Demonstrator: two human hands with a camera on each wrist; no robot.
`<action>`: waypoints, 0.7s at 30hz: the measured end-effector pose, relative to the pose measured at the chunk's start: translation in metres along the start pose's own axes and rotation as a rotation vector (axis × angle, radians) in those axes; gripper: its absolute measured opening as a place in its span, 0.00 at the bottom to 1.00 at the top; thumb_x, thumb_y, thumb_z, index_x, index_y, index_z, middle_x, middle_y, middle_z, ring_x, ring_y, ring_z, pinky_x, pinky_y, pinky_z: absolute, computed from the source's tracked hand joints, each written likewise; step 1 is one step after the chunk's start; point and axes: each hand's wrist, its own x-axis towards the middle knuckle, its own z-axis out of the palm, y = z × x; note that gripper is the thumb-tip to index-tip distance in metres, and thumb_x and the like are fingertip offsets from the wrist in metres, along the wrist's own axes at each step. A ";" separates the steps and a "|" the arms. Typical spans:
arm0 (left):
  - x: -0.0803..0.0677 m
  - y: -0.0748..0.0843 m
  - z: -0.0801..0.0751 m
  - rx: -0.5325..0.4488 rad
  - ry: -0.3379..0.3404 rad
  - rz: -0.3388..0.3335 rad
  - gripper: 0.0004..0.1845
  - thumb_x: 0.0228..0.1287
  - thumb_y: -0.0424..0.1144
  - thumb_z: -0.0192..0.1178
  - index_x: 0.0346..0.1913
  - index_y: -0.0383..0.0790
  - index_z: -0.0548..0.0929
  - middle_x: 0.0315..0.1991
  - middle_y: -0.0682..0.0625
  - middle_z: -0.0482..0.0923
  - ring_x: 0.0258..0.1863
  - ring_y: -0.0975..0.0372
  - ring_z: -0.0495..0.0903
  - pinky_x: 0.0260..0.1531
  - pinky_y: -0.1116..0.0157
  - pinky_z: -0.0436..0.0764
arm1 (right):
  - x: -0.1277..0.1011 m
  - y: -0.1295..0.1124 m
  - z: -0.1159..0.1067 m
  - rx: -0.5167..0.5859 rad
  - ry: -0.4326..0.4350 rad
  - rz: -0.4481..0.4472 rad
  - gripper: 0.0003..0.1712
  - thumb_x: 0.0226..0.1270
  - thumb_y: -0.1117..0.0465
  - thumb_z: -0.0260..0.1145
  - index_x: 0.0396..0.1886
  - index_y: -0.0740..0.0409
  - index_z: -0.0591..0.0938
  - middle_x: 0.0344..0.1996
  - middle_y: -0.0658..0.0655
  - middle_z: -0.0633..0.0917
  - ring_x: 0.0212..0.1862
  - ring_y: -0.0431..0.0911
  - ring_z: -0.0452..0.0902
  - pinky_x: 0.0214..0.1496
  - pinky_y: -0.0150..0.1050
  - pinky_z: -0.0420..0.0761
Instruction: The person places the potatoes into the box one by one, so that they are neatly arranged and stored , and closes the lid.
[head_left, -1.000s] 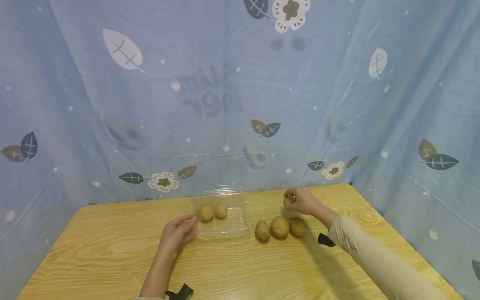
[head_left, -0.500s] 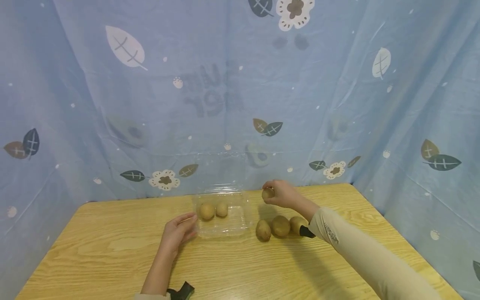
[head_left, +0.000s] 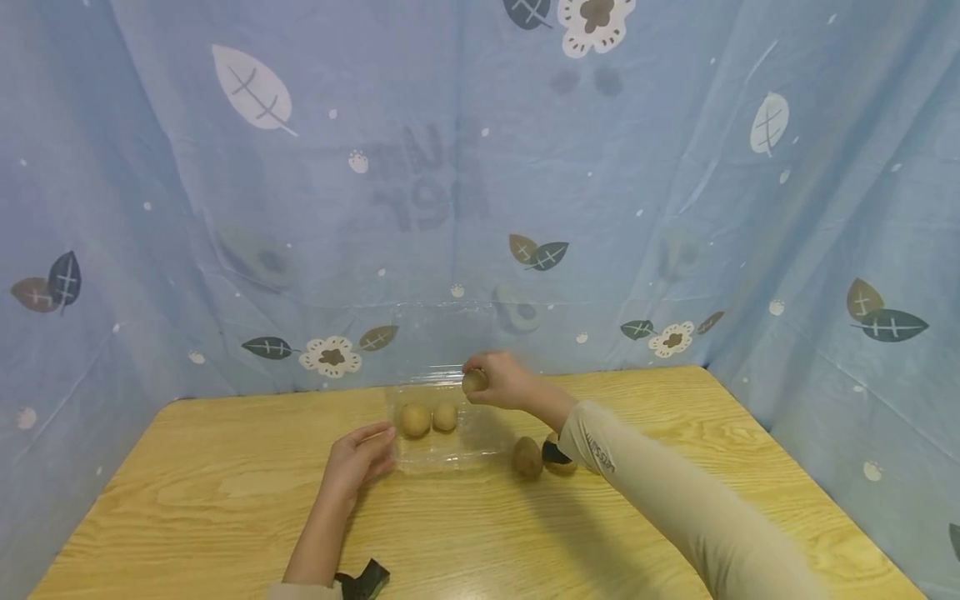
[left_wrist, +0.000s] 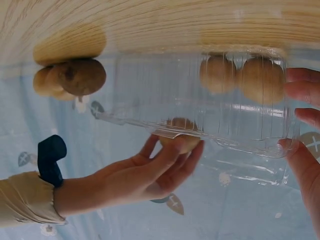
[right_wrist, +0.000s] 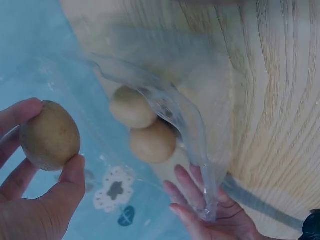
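From my remote seat, the clamshell box (head_left: 442, 429) reads as thin clear plastic, glossy, with bright glints along its ribbed walls. The potato (right_wrist: 50, 135) in my right hand (head_left: 504, 382) has a matt, finely speckled tan skin, smooth rather than knobbly; the two potatoes in the box (head_left: 429, 418) look alike. The surface (head_left: 225, 500) is pale wood with bold grain and a soft satin sheen. Behind it hangs a thin, creased blue cloth (head_left: 675, 167), matt, printed with leaves.
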 end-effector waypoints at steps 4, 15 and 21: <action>0.001 0.000 -0.001 -0.002 0.007 -0.007 0.25 0.62 0.42 0.57 0.59 0.32 0.70 0.56 0.34 0.70 0.48 0.54 0.76 0.41 0.65 0.82 | 0.006 -0.006 0.009 0.012 -0.001 -0.017 0.20 0.49 0.61 0.70 0.43 0.62 0.81 0.40 0.59 0.83 0.42 0.49 0.77 0.37 0.34 0.77; 0.003 -0.001 0.000 -0.019 0.019 0.003 0.25 0.61 0.40 0.58 0.58 0.31 0.71 0.53 0.34 0.72 0.46 0.55 0.77 0.40 0.66 0.83 | 0.007 -0.005 0.038 -0.008 -0.047 0.001 0.21 0.47 0.62 0.71 0.43 0.65 0.81 0.37 0.60 0.83 0.35 0.46 0.76 0.28 0.28 0.75; 0.002 -0.001 0.000 -0.026 0.034 0.005 0.24 0.61 0.40 0.58 0.58 0.30 0.71 0.51 0.35 0.73 0.43 0.56 0.78 0.38 0.66 0.83 | 0.007 -0.006 0.044 -0.025 -0.061 0.051 0.21 0.46 0.63 0.72 0.42 0.64 0.80 0.38 0.62 0.81 0.35 0.47 0.76 0.31 0.32 0.77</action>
